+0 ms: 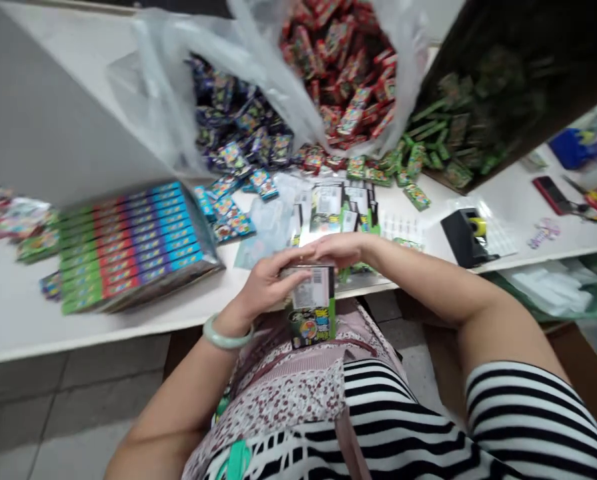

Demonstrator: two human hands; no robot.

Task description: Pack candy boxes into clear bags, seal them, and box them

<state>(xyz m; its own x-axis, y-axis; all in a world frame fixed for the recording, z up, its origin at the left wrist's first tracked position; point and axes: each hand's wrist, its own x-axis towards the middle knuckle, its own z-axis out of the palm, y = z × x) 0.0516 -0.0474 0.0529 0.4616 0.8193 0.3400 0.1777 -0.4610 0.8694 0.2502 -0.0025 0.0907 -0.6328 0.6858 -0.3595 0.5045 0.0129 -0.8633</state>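
A small printed box (311, 321) in black, green and yellow stands upright at the table's front edge, against the apron. My left hand (269, 281), with a pale green bangle at the wrist, grips its upper left side, the thumb lying across the label. Over the top of the box arches my right hand (344, 249), its fingers closed behind the top edge and meeting the left fingertips; part of them is hidden. Just beyond the hands lie several flat black-and-green printed packs (327, 203) with white labels.
At left stands an open carton (198, 283) of green, red, purple and blue packs. Plastic bags hold purple packets (245, 113) and red packets (338, 60). Green packets (417, 160) spill from a dark box at right. A black tape dispenser (461, 237) sits near the front edge.
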